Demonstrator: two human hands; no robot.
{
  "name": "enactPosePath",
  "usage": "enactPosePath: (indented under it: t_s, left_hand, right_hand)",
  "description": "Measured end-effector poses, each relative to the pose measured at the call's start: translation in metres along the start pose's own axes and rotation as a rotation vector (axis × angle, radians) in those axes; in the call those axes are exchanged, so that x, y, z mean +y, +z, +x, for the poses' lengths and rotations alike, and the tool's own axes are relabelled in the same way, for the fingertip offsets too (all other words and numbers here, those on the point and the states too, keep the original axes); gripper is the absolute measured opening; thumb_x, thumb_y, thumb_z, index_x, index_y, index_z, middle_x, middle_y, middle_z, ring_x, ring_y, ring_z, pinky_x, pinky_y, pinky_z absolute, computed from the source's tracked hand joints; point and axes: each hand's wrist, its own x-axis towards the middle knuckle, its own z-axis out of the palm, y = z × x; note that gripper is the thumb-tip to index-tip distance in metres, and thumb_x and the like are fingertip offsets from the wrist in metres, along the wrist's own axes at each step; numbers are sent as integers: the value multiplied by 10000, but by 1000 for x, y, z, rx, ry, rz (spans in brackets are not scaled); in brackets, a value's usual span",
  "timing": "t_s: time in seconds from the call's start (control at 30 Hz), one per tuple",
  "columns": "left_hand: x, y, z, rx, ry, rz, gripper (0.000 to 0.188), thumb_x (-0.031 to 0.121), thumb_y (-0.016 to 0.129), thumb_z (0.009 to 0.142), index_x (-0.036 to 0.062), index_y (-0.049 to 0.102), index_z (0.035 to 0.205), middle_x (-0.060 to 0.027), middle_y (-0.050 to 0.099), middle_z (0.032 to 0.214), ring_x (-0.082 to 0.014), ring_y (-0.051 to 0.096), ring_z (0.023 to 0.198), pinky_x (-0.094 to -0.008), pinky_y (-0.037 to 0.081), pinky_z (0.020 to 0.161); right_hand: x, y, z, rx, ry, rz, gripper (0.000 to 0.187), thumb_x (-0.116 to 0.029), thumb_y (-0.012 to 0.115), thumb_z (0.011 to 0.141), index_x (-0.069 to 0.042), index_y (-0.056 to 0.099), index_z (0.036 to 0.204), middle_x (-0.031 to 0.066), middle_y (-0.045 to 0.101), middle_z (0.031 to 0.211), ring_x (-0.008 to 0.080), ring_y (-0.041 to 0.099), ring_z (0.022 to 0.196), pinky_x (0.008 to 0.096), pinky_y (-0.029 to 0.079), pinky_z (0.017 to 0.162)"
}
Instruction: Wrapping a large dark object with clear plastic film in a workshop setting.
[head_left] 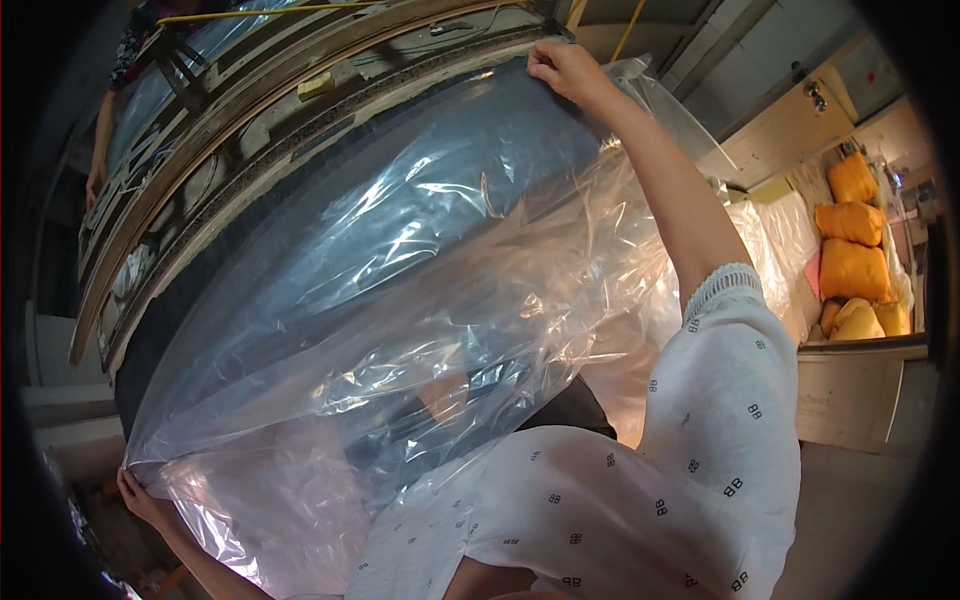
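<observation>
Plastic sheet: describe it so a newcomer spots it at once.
Find the long dark surface crossing the middle. The clear, creased, shiny plastic sheet lies over much of it. Unlike the plastic at upper left, it spans from the wearer's left hand to the right hand.

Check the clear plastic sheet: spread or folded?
Spread, not smooth: the plastic sheet stretches between left grip and right grip over a dark surface, creased and gathered toward the white shirt.

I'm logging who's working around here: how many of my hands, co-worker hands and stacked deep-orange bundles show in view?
Your left hand and right hand, at the clear plastic: 2
Co-worker's hand: 1
Orange bundles: 3
Total: 6
</observation>
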Motion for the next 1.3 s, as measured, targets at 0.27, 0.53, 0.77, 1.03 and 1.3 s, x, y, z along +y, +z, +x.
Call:
enactPosePath:
  t_s: [0.27, 0.53, 0.77, 1.03, 1.3]
  left_hand:
    - [-6, -66, -45, 29, -82, 103, 405, 330, 493, 891, 46, 524, 1179, -50, 552, 1134, -142, 509, 939, -258, 413, 702]
    - [-54, -71, -73, 33, -155, 1, 441, 380, 534, 862, 80, 512, 1183, -23, 522, 1145, -138, 477, 970, -259, 388, 743]
    - [76, 11, 32, 195, -241, -712, 342, 267, 501, 879, 79, 510, 1165, -76, 542, 1109, -188, 508, 1010, -306, 397, 858]
    - [-23, 139, 116, 120, -39, 93, 329, 313, 556, 837, 38, 639, 996, -50, 630, 965, -153, 543, 896, -253, 397, 826]
    - [15, 172, 139, 49, -45, -134, 330, 300, 603, 810, 37, 651, 1003, -31, 637, 978, -117, 546, 895, -223, 390, 827]
  right_hand:
    - [-14, 23, -4, 152, 166, 1, 169, -223, 591, 754, -72, 589, 830, 109, 623, 824, 285, 590, 801, 374, 453, 693]
    - [13, 31, 16, 50, 2, -32, 161, -223, 599, 729, -111, 613, 844, 89, 585, 881, 274, 549, 912, 355, 441, 764]
    - [23, -47, 49, 444, 217, 862, 136, -159, 521, 843, -50, 531, 922, 33, 580, 830, 111, 532, 755, 252, 438, 701]
    - [52, 44, 26, 434, 304, 585, 140, -158, 557, 823, -30, 569, 878, 33, 590, 750, 108, 542, 710, 243, 422, 666]
    - [62, 47, 52, 442, 300, 277, 203, -199, 597, 784, -17, 597, 875, 67, 587, 781, 157, 543, 730, 271, 421, 699]
